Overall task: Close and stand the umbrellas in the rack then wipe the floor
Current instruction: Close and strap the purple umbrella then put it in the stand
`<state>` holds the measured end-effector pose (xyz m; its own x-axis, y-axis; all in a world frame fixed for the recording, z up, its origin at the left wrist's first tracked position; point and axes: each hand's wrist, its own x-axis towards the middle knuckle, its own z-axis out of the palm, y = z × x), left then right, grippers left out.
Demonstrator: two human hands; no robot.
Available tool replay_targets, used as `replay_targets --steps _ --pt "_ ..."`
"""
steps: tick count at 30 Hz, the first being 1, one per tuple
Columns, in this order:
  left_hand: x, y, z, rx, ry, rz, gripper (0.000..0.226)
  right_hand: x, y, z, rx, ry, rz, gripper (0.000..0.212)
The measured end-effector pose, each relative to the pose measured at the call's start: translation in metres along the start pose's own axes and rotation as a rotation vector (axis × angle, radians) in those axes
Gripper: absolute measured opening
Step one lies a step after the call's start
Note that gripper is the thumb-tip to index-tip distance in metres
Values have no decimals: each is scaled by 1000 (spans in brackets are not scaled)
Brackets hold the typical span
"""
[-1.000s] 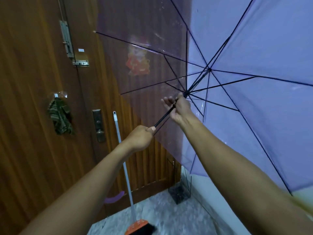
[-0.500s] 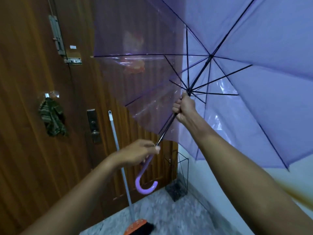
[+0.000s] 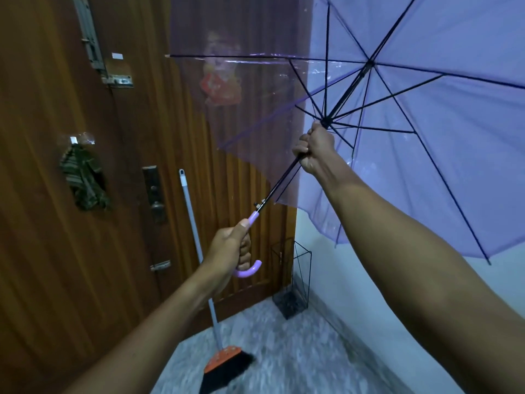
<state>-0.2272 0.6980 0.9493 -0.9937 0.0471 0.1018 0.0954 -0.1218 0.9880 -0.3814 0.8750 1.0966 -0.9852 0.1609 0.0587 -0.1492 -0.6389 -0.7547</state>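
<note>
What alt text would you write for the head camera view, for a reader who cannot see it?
A person holds an open purple umbrella, left hand on the curved handle, right hand gripping the shaft just below the ribs. Behind it, a wire rack stands in the corner beside a wooden door, with a broom leaning on the door.

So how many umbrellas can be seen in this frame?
1. The purple umbrella is open, held up at right by the left hand and right hand. The rack looks empty; others may sit outside the frame.
</note>
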Motion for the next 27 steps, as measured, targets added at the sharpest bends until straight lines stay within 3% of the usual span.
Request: replay_targets --steps 5,12,19,22,27 --pt "3 19 10 -12 19 28 51 -22 12 11 -47 -57 22 33" --pt "13 37 25 -18 137 57 53 -45 41 26 -83 -127 61 39" --pt "10 46 33 117 324 83 67 -77 63 30 -195 -223 160 41" --pt "16 38 32 204 416 141 61 -87 76 28 -207 -251 197 42" --pt "12 26 33 261 419 153 61 -97 85 18 -296 -316 140 43"
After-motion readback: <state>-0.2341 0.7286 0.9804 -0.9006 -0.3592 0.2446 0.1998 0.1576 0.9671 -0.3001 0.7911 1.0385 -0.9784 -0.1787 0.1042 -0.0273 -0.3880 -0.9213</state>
